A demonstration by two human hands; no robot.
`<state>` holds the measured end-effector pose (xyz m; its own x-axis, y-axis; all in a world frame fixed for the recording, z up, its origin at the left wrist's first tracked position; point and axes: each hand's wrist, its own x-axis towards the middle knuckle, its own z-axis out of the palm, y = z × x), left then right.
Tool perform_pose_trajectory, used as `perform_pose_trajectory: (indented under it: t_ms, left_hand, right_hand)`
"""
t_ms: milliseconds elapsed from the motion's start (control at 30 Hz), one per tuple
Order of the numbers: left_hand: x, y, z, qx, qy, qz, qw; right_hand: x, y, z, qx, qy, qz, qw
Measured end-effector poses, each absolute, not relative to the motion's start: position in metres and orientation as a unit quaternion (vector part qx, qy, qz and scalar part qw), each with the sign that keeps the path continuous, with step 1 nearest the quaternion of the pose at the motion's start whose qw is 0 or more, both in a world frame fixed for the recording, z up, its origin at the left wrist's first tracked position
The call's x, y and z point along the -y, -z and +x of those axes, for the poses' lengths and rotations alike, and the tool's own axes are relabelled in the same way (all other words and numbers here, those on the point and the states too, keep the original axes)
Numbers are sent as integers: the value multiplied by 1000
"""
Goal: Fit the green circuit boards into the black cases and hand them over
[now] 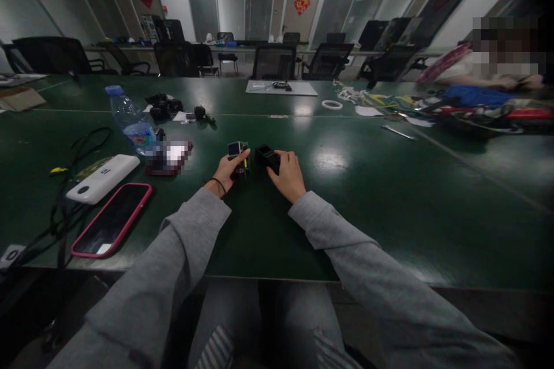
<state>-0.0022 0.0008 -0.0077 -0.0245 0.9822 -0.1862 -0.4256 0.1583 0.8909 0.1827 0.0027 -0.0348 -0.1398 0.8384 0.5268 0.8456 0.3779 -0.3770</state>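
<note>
Over the green table (259,230), my left hand (224,174) is closed around a circuit board with a small screen (236,150). Its thumb lies across the board, whose green and yellow edge faces right. A hand's width or less to the right, my right hand (289,174) grips a black plastic case (267,155) with a rectangular window in its top face. The fingers cover the right end of this case. A narrow gap separates board and case. What lies beneath the left palm is hidden.
To the left are a pink-edged phone (113,220), a white power bank (105,179), black cables (58,213), a second phone (171,158) and a water bottle (132,121). A tape roll (332,105), tweezers-like metal tool (399,132) and cable pile (476,109) lie right. Another person (489,63) sits far right.
</note>
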Motion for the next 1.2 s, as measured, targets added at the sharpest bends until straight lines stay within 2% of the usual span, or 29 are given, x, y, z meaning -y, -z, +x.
perform_pose_trajectory:
  t_ms: [167,300,567,700,800,933,1200]
  left_hand:
    - [-1,7,-1,-431,-590,304,611]
    - [-4,9,-2,-398,-595,288,636]
    - [-3,5,-3,-354,-592,265,674]
    - [3,2,0,-336,-571,261,702]
    - [6,2,3,-329,-559,266,713]
    - [6,3,6,-332,-551,274,715]
    - [8,1,10,-355,-562,260,700]
  right_hand:
    - [-4,37,183,752,-9,-553,359]
    - [-8,37,184,719,-61,-554,416]
    - [-19,35,183,587,-342,-497,540]
    - [-14,31,176,566,-461,-441,523]
    - [-8,26,172,577,-503,-414,492]
    - [-2,21,169,574,-525,-411,475]
    - [-4,30,167,574,-519,-393,497]
